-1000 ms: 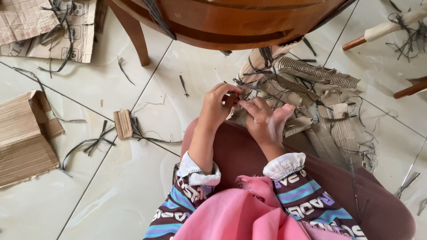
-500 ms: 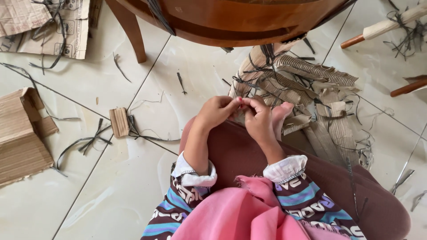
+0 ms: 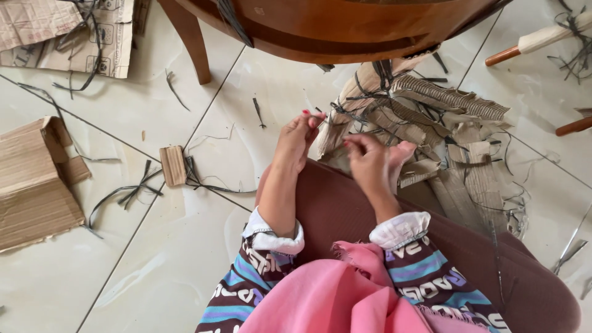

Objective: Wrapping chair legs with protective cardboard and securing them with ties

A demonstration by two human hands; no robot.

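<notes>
I sit on a tiled floor with my knees in brown cloth. My left hand pinches the end of a thin dark strip between thumb and fingers. My right hand is closed on the other part of that same strip, a little lower and to the right. Both hands hover over my lap, just in front of a heap of torn corrugated cardboard pieces tangled with more dark strips.
A wooden chair stands ahead with a leg at left. Flattened cardboard lies at left, a small cardboard scrap and loose dark strips nearby. Another cardboard sheet lies top left. Wooden sticks at right.
My hands have drawn apart from a close huddle: the left moved up and left, the right stayed near my knee, and the strip is stretched between them.
</notes>
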